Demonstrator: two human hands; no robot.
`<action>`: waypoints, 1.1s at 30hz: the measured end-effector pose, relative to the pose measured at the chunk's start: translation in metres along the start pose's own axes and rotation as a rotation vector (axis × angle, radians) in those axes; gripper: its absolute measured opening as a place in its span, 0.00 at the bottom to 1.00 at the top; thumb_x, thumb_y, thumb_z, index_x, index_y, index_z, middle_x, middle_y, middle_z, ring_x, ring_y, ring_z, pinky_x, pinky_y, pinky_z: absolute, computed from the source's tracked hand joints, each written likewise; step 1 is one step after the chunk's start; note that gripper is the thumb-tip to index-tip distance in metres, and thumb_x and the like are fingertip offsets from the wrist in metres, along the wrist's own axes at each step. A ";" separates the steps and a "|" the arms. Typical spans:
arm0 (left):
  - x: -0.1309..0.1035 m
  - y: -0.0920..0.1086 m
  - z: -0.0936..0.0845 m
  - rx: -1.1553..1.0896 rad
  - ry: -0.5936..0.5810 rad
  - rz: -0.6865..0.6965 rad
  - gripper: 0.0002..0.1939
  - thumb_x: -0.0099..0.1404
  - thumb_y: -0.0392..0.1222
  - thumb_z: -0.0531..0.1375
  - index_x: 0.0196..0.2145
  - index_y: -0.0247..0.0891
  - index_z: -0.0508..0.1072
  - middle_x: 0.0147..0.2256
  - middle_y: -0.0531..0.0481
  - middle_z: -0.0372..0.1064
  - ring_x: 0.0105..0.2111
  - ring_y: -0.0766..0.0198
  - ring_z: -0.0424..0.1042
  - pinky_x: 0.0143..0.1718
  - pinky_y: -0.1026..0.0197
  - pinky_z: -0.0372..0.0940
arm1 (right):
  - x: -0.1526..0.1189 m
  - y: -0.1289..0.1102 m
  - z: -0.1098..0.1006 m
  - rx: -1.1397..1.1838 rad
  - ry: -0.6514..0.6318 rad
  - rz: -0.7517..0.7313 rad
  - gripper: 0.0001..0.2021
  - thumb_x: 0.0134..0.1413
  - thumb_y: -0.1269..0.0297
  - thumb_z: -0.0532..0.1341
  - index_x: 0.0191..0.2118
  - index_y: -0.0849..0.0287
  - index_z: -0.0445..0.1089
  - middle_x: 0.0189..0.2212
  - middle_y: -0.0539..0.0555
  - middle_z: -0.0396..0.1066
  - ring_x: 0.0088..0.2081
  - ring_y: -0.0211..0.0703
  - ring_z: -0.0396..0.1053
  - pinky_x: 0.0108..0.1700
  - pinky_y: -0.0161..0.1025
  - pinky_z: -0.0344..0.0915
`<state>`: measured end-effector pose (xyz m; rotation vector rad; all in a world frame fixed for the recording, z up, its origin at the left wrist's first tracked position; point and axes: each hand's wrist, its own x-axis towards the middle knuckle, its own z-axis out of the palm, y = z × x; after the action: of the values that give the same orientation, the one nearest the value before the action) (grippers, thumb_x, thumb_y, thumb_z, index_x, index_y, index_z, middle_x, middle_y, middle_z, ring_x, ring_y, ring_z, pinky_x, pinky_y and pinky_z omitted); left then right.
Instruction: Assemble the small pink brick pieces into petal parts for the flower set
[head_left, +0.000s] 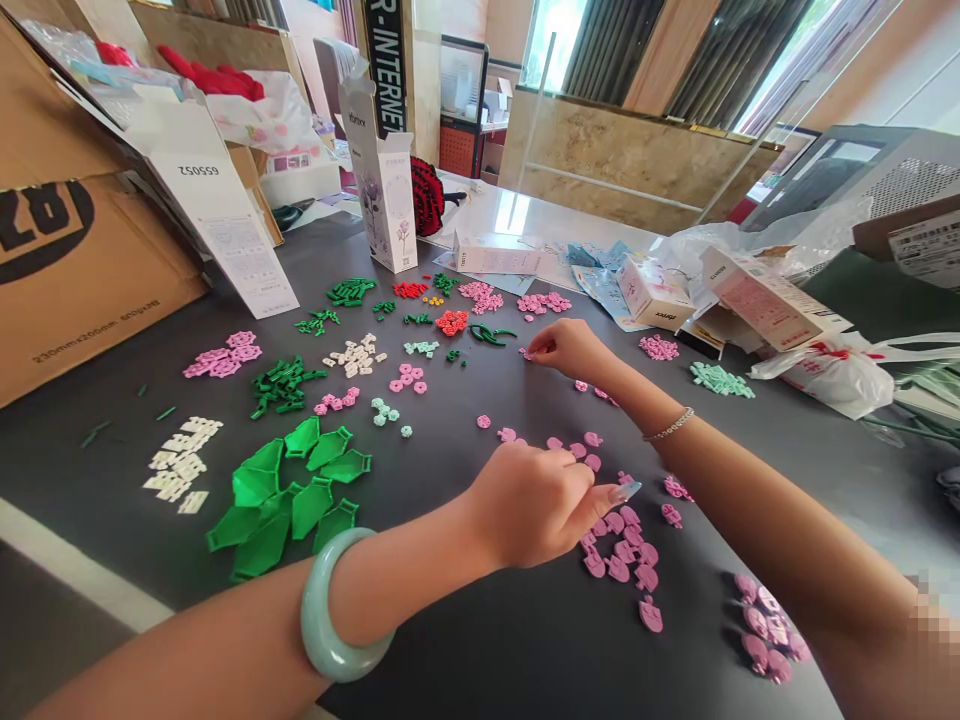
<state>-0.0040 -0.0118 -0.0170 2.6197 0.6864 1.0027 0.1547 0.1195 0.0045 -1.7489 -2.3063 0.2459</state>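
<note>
My right hand (568, 347) reaches out over the dark table, its fingertips pinched on a small pink building-block piece (526, 354) at the tabletop. Closer to me, my left hand (531, 502) is curled closed above a scatter of pink petal-shaped pieces (619, 548); whatever its fingers may hold is hidden. A round pink piece (484, 422) lies just beyond the left hand. More pink petal pieces (772, 630) sit in a group at the lower right, near my right forearm.
Large green leaf pieces (259, 475), white pieces (180, 460), dark green pieces (281, 385) and red pieces (452, 322) lie in piles. A tall white box (386, 200) stands behind them. A cardboard carton (90, 260) borders the left; boxes (772, 295) and plastic bags crowd the right.
</note>
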 end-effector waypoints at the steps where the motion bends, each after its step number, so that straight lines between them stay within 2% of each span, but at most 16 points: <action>1: 0.000 0.000 0.000 0.000 -0.001 0.001 0.28 0.70 0.48 0.41 0.17 0.35 0.65 0.16 0.53 0.61 0.16 0.70 0.58 0.17 0.64 0.48 | 0.000 0.000 0.000 0.004 -0.003 -0.007 0.09 0.43 0.74 0.59 0.28 0.63 0.77 0.24 0.54 0.74 0.25 0.37 0.65 0.31 0.34 0.60; 8: 0.000 0.000 0.000 0.010 -0.014 0.010 0.28 0.71 0.47 0.41 0.18 0.35 0.65 0.16 0.52 0.60 0.16 0.69 0.59 0.18 0.64 0.49 | -0.008 -0.006 -0.009 0.044 0.014 -0.030 0.09 0.43 0.64 0.60 0.30 0.61 0.76 0.25 0.53 0.73 0.24 0.36 0.62 0.28 0.33 0.57; 13: 0.001 0.000 0.000 0.007 -0.035 0.002 0.27 0.70 0.46 0.42 0.18 0.35 0.64 0.17 0.52 0.62 0.17 0.68 0.61 0.19 0.64 0.50 | -0.027 -0.003 -0.023 0.048 0.038 0.011 0.10 0.43 0.62 0.59 0.28 0.60 0.75 0.24 0.53 0.71 0.21 0.34 0.57 0.25 0.34 0.54; 16: 0.001 0.000 -0.001 -0.001 -0.037 -0.001 0.26 0.70 0.45 0.42 0.19 0.35 0.65 0.17 0.51 0.63 0.17 0.68 0.61 0.19 0.65 0.51 | -0.048 0.008 -0.032 0.048 0.047 0.047 0.09 0.43 0.63 0.58 0.27 0.60 0.73 0.22 0.52 0.69 0.22 0.35 0.58 0.25 0.34 0.54; 20: 0.002 0.000 -0.002 -0.018 -0.040 0.002 0.25 0.70 0.44 0.43 0.18 0.34 0.65 0.17 0.52 0.62 0.16 0.69 0.58 0.19 0.65 0.50 | -0.093 0.030 -0.045 0.062 0.044 0.132 0.05 0.41 0.66 0.57 0.23 0.60 0.69 0.19 0.50 0.67 0.22 0.35 0.61 0.26 0.34 0.56; 26: 0.003 0.001 -0.002 -0.064 -0.034 -0.011 0.24 0.70 0.42 0.44 0.17 0.35 0.64 0.16 0.53 0.60 0.16 0.70 0.56 0.19 0.66 0.51 | -0.161 0.056 -0.050 0.156 -0.045 0.306 0.06 0.45 0.61 0.58 0.25 0.57 0.68 0.20 0.49 0.67 0.23 0.38 0.64 0.29 0.36 0.60; 29: 0.004 0.002 -0.003 -0.078 -0.037 -0.006 0.24 0.69 0.41 0.44 0.17 0.35 0.62 0.15 0.54 0.57 0.16 0.71 0.54 0.19 0.66 0.51 | -0.176 0.056 -0.047 0.171 -0.036 0.309 0.05 0.47 0.62 0.58 0.25 0.56 0.68 0.23 0.51 0.70 0.26 0.40 0.67 0.32 0.38 0.63; 33: 0.005 0.001 -0.004 -0.071 -0.059 -0.022 0.24 0.70 0.41 0.44 0.16 0.36 0.61 0.15 0.55 0.55 0.16 0.70 0.53 0.19 0.66 0.50 | -0.177 0.053 -0.044 0.165 -0.068 0.293 0.04 0.45 0.68 0.57 0.25 0.56 0.68 0.26 0.51 0.72 0.30 0.42 0.70 0.36 0.39 0.66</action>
<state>-0.0026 -0.0101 -0.0109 2.5641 0.6528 0.9228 0.2619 -0.0364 0.0168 -2.0132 -1.9996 0.5385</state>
